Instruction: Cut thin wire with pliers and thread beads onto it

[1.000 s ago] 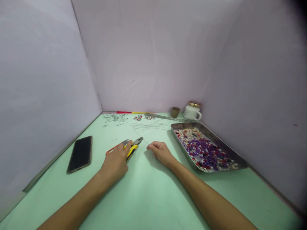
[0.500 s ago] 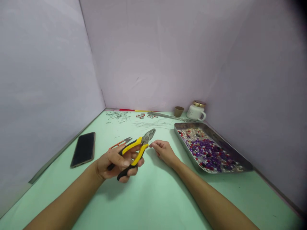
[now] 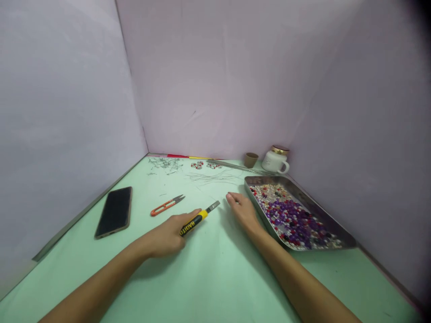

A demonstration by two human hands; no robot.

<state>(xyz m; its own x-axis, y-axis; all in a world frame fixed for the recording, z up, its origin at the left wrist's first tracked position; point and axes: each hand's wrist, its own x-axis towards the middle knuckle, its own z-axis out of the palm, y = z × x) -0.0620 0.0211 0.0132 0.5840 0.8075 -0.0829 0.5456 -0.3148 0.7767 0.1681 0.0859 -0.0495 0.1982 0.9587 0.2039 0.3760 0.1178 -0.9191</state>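
My left hand is wrapped round the yellow and black pliers, which lie edge-on with their metal jaws pointing right. My right hand is closed, thumb and fingers pinched, just left of the bead tray; a thin wire seems to run left from near its fingertips, but what it grips is too small to make out. Orange thread snips lie beyond my left hand. Thin wires are spread farther back, near two small red and clear beaded pieces.
A metal tray of purple, red and white beads stands at the right. A phone lies at the left. At the back are a brown cup, a white lidded mug and a pile of wire bits. Walls surround the table.
The pliers have turned edge-on and dropped lower, with the back of my left hand now showing. My right hand has moved right, away from the jaws. The snips are uncovered.
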